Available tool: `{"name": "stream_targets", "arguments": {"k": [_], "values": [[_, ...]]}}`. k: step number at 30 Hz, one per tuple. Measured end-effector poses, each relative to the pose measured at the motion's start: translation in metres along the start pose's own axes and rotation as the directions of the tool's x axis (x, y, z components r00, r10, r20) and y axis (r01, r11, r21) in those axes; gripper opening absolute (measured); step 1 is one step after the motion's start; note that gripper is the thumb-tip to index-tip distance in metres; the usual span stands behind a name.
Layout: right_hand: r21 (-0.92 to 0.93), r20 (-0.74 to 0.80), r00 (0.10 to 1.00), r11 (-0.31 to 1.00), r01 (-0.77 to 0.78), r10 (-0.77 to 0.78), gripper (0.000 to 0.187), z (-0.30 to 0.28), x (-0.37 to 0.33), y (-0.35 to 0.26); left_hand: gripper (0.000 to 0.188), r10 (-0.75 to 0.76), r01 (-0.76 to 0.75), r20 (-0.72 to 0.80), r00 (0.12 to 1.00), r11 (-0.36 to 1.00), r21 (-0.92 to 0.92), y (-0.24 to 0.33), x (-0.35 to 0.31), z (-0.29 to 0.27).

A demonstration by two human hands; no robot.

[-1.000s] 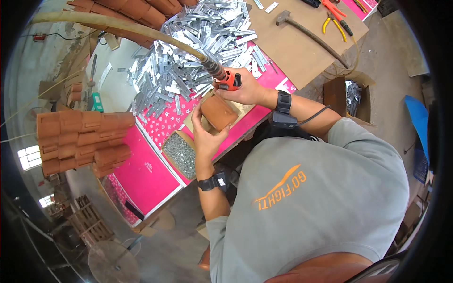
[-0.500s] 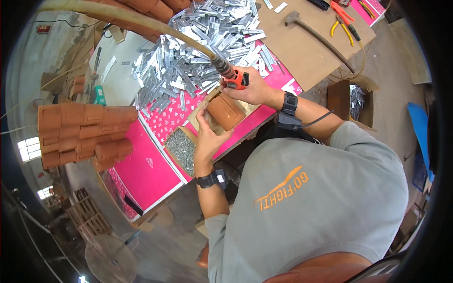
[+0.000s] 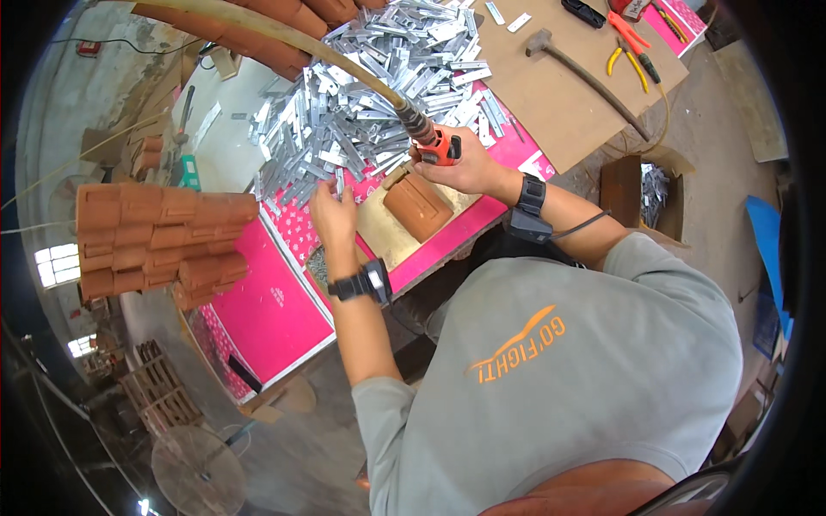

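My right hand (image 3: 471,165) is wrapped round a red and black air screwdriver (image 3: 441,148), which a hose joins from above. Below the tool, a curved terracotta roof tile (image 3: 418,208) lies on a tan board (image 3: 383,230), touched by neither hand. At the near edge of a heap of silver metal strips (image 3: 370,95), my left hand (image 3: 334,215) has its fingertips and thumb closed about one metal strip (image 3: 340,179). A container of small metal fasteners (image 3: 317,265) is mostly hidden under my left forearm.
Stacked terracotta tiles (image 3: 163,232) stand at the left on the pink-covered table (image 3: 275,310), with more at the back. A hammer (image 3: 589,79) and yellow-handled pliers (image 3: 614,62) lie on brown cardboard at the right. A carton with metal pieces (image 3: 621,189) stands beyond my right arm.
My left hand has let go of the tile and moved away to the left, to the edge of the strip heap. My right hand still holds the air screwdriver near the tile.
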State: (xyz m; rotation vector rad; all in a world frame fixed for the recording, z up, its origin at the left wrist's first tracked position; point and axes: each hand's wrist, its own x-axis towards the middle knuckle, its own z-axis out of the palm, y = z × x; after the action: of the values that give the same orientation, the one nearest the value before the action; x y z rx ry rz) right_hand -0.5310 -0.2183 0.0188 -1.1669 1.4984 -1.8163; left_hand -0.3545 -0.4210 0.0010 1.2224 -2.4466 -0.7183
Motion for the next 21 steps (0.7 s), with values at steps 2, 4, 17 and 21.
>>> {"name": "stream_targets", "arguments": {"k": [2,4,17,21], "values": [[-0.003,-0.006,1.0,1.0,0.011,-0.011,0.019,0.0,0.001,0.0,0.035,0.033,-0.04,0.034,0.999,0.971,0.236,-0.009,0.015,0.006],[0.028,0.001,1.0,1.0,-0.005,0.005,0.019,-0.002,0.001,0.003,0.036,0.034,-0.039,0.025,0.999,0.969,0.244,-0.011,0.017,0.01],[0.062,-0.017,1.0,0.998,-0.004,0.005,0.022,-0.003,-0.002,0.007,0.064,-0.16,0.225,0.158,0.974,0.713,-0.664,0.029,-0.006,-0.002],[0.058,-0.041,0.999,0.998,0.005,-0.003,0.029,0.0,0.001,0.008,0.057,0.077,0.087,0.179,0.981,0.647,-0.757,0.062,-0.021,0.01]]}}
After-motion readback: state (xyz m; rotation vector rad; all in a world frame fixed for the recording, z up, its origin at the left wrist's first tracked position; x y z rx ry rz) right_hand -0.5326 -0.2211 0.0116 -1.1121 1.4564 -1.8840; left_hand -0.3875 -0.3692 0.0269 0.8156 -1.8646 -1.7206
